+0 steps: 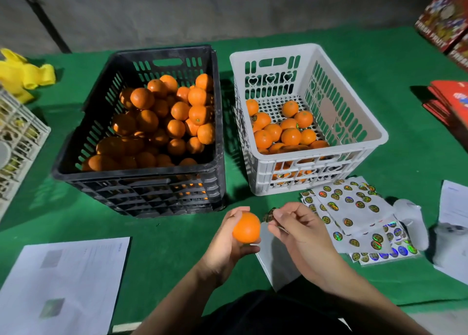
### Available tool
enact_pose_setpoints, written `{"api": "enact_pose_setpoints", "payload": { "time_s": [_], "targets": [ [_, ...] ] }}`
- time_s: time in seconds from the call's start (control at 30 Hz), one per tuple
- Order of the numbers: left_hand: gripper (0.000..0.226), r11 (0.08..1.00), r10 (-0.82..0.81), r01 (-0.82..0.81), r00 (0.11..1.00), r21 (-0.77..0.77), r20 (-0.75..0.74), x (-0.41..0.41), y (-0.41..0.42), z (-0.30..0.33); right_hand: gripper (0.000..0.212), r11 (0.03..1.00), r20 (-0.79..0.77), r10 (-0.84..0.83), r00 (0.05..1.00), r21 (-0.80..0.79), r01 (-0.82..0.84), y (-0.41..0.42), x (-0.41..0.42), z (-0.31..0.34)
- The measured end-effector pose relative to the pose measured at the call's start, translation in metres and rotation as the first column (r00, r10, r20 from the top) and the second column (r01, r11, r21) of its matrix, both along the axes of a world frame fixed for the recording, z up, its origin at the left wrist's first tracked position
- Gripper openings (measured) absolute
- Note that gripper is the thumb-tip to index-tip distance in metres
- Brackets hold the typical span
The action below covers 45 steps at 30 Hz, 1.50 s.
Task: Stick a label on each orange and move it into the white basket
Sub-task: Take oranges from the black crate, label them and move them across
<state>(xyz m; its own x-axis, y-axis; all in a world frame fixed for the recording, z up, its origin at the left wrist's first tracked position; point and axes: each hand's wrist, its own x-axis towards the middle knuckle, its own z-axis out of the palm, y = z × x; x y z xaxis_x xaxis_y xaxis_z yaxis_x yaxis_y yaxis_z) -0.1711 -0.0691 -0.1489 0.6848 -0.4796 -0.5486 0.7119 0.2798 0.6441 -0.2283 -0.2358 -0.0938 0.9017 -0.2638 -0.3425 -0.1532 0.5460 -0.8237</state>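
Note:
My left hand [229,246] holds one orange [246,227] above the green table, in front of the two crates. Just right of it, my right hand [300,229] pinches a small shiny label [269,216] between thumb and fingers, close to the orange but apart from it. The white basket [354,114] stands behind, with several labelled oranges [281,129] in its bottom. A black crate [76,142] to its left is piled with several oranges [164,122]. Sheets of round holographic labels [354,210] lie right of my right hand.
Printed paper [63,284] lies at the front left, more paper [453,208] and a white controller [415,223] at the right. A white rack [17,137] and yellow bags [22,76] sit at the left, red boxes [448,15] at the back right.

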Motion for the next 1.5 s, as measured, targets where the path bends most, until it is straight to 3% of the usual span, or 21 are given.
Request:
{"api": "enact_pose_setpoints", "payload": {
  "time_s": [0.2,0.53,0.8,0.9,1.03,1.2,1.33,1.4,1.5],
  "targets": [
    [0.042,0.998,-0.047,0.041,0.993,0.052,0.106,-0.003,-0.003,0.013,0.025,0.989,-0.024,0.002,1.000,0.146,0.002,-0.001,0.004,-0.002],
    [0.052,0.994,-0.064,0.034,0.949,0.103,0.309,-0.007,-0.009,0.032,0.038,0.994,0.023,0.070,0.997,-0.081,-0.068,0.005,0.006,0.000],
    [0.038,0.976,-0.113,0.007,0.870,0.218,0.479,-0.008,-0.012,0.034,0.033,0.952,0.028,0.152,0.988,-0.273,-0.139,0.003,0.009,0.003],
    [0.034,0.958,-0.100,-0.065,0.838,0.280,0.536,-0.007,-0.013,0.034,0.034,0.947,0.078,0.083,0.993,-0.317,-0.054,-0.002,0.013,0.005],
    [0.031,0.925,0.034,-0.204,0.886,0.322,0.463,0.006,0.009,0.029,0.044,0.938,0.103,-0.107,0.989,-0.320,0.135,-0.036,0.023,0.018],
    [0.042,0.956,0.097,-0.183,0.935,0.231,0.341,0.012,0.020,0.039,0.040,0.864,0.161,-0.021,0.987,-0.494,0.099,-0.045,0.031,0.033],
    [0.035,0.960,0.048,-0.158,0.907,0.232,0.418,0.010,0.011,0.050,0.036,0.799,0.249,0.051,0.967,-0.591,0.110,-0.037,0.057,0.047],
    [0.026,0.956,0.029,-0.159,0.888,0.248,0.458,0.011,0.009,0.055,0.033,0.709,0.305,0.093,0.948,-0.689,0.152,-0.039,0.077,0.054],
    [0.030,0.957,0.006,-0.148,0.869,0.249,0.495,0.015,0.005,0.067,0.034,0.494,0.334,0.149,0.931,-0.840,0.222,-0.058,0.116,0.056]
  ]
}}
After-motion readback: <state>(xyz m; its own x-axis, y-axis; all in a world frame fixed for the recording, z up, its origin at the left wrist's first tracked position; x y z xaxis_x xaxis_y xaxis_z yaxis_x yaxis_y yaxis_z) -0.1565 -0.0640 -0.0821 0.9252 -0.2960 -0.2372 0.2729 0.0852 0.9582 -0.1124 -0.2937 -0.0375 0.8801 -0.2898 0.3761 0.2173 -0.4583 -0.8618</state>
